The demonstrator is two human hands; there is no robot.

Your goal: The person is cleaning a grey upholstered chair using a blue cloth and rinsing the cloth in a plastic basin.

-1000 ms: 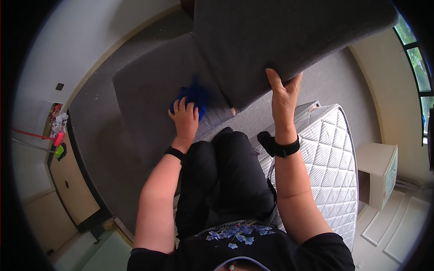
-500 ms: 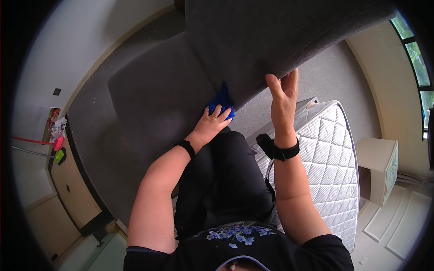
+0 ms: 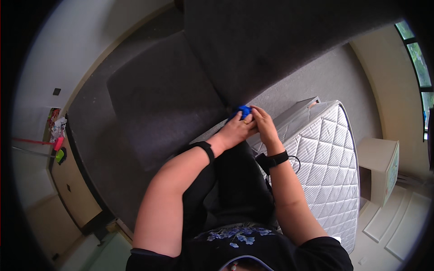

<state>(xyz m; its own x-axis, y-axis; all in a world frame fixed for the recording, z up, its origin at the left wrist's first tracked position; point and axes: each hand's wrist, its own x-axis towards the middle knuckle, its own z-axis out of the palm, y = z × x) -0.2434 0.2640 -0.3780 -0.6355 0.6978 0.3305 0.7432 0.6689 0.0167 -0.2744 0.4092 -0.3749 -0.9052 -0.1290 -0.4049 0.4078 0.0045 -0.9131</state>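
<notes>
A bunched blue cloth (image 3: 244,110) is between my two hands, in front of the corner of a dark grey sofa (image 3: 162,86). My left hand (image 3: 236,131), with a ring on one finger, is closed round the cloth from the near side. Against it from the right rests my right hand (image 3: 265,127), its fingers bent over the cloth and the left fingers. How firmly the right fingers grip is partly hidden. Both wrists wear black bands. The sofa's seat lies to the left, and its raised dark part (image 3: 271,40) stands beyond my hands.
At my right a white quilted mattress (image 3: 325,153) stands beside a grey panel (image 3: 298,115). A small cream cabinet (image 3: 377,149) is farther right, below the windows (image 3: 418,63). Along the left wall are a door (image 3: 74,189) and cleaning tools with a pink head (image 3: 58,143).
My left hand has lifted the blue cloth off the sofa and drawn it right and nearer. My right hand has left the sofa's edge and come down to meet it.
</notes>
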